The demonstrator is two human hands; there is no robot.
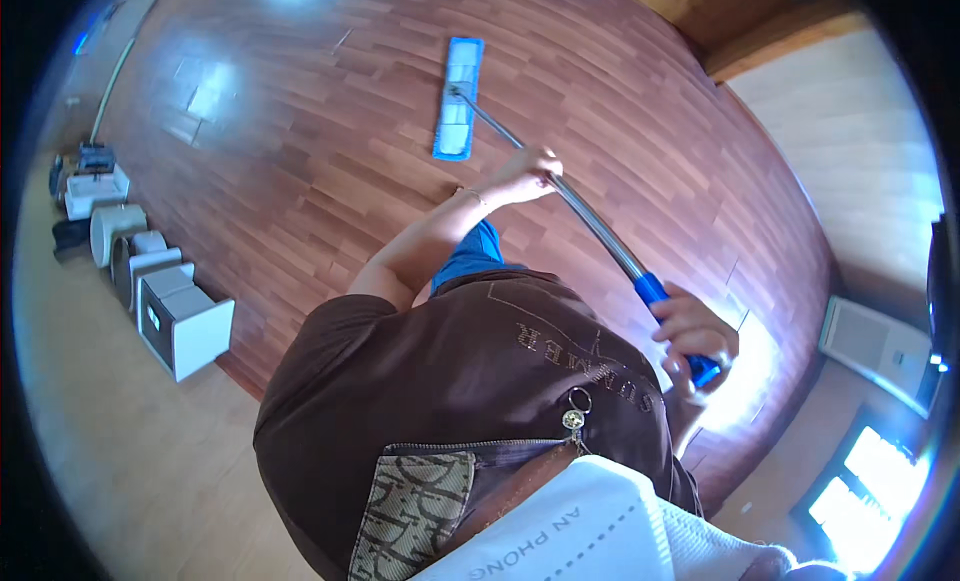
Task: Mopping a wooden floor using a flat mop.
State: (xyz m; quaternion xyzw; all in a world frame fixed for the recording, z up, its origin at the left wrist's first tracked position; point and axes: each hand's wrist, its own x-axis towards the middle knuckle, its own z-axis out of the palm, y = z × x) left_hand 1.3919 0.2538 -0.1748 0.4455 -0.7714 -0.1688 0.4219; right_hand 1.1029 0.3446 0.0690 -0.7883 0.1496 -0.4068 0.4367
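A flat mop with a blue-fringed, pale rectangular head lies on the wooden floor ahead of me. Its metal pole slants from the head back toward my right side and ends in a blue grip. Partway along the pole, my left hand is closed around the bare metal. My right hand wraps the blue grip at the upper end, close to my body on the right. Some of its fingers are slightly blurred.
Along the left wall stand a white box-like cabinet, a round white item and several other objects. Brown wooden furniture stands at the far right. A white appliance and a bright window are on the right.
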